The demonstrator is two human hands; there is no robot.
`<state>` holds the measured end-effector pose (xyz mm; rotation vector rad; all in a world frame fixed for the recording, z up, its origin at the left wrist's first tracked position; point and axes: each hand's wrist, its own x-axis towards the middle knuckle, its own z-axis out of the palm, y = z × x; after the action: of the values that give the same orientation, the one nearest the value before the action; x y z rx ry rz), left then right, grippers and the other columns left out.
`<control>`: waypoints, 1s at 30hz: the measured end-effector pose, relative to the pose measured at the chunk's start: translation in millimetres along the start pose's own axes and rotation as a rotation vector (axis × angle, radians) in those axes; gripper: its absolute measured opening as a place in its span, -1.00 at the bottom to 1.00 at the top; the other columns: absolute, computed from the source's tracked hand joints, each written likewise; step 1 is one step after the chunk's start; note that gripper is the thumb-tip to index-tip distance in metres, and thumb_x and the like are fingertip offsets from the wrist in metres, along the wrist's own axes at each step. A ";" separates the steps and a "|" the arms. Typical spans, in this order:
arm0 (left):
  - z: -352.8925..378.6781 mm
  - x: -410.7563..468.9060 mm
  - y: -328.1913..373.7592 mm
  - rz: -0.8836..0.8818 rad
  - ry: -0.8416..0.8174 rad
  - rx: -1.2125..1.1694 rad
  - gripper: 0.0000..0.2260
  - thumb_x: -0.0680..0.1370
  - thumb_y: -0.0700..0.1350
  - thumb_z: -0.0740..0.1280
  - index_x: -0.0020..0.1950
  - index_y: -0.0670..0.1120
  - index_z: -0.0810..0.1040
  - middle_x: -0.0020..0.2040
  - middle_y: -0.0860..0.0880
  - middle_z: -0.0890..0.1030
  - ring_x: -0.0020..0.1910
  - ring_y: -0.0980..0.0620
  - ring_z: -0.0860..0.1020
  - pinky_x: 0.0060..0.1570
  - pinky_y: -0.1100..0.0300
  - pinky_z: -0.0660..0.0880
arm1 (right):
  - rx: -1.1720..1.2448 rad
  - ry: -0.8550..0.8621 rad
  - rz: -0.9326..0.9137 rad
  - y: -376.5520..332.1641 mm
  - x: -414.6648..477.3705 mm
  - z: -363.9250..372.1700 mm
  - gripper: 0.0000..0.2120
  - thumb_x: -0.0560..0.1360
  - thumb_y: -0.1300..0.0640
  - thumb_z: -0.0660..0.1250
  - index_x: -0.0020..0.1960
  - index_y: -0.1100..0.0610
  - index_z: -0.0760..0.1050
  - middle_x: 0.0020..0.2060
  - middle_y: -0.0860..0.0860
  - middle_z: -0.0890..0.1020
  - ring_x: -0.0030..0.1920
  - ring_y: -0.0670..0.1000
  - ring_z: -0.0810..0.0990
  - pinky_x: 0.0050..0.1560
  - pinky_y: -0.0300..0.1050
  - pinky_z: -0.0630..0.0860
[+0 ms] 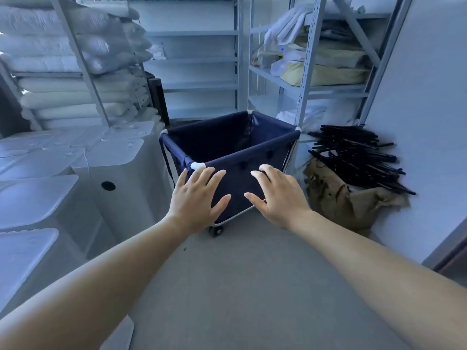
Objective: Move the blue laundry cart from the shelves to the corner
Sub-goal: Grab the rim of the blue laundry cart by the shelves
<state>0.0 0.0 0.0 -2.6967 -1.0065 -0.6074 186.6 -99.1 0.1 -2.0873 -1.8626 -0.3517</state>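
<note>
The blue laundry cart (222, 140) is a dark blue fabric bin on a metal frame with small black wheels. It stands empty on the grey floor, close in front of the metal shelves (199, 59). My left hand (198, 198) is stretched out with fingers spread, just below the cart's near white corner joint. My right hand (278, 195) is also spread, in front of the cart's near side. Neither hand grips anything; whether the fingertips touch the fabric is unclear.
Stacked pillows (70, 66) fill the left shelves. White lidded bins (111, 168) line the left side. Folded linens (321, 61) sit on the right shelf. A pile of black rods (353, 157) lies over brown cardboard (338, 198) by the right wall (429, 122).
</note>
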 end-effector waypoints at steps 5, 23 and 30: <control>34.1 36.7 -4.0 0.032 0.014 -0.029 -0.50 0.53 0.19 0.14 0.37 -0.05 0.39 0.25 0.00 0.50 0.32 -0.04 0.41 0.36 -0.12 0.28 | -0.013 -0.010 0.042 30.4 28.3 25.7 -0.46 0.56 -0.19 0.10 0.39 0.15 0.29 0.35 0.09 0.36 0.31 0.09 0.38 0.18 0.06 0.36; 155.3 254.0 -64.5 0.123 -0.084 -0.120 -0.53 0.55 0.16 0.19 0.37 -0.06 0.38 0.20 0.01 0.54 0.24 -0.05 0.48 0.24 -0.06 0.39 | -0.022 -0.105 0.180 142.5 211.6 107.1 -0.51 0.55 -0.21 0.07 0.30 0.12 0.35 0.15 0.01 0.54 0.18 0.07 0.49 0.13 0.03 0.38; 190.5 292.9 -81.8 0.122 -0.110 -0.148 -0.47 0.52 0.20 0.01 0.34 -0.07 0.42 0.20 0.00 0.54 0.22 -0.04 0.48 0.15 0.00 0.45 | 0.043 -0.131 0.200 172.7 250.0 133.5 -0.52 0.56 -0.19 0.08 0.29 0.13 0.37 0.18 0.02 0.53 0.17 0.07 0.49 0.12 0.04 0.42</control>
<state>204.7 292.4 -37.6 -2.9247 -0.8437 -0.5350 383.9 165.0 -38.0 -2.2908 -1.6934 -0.1283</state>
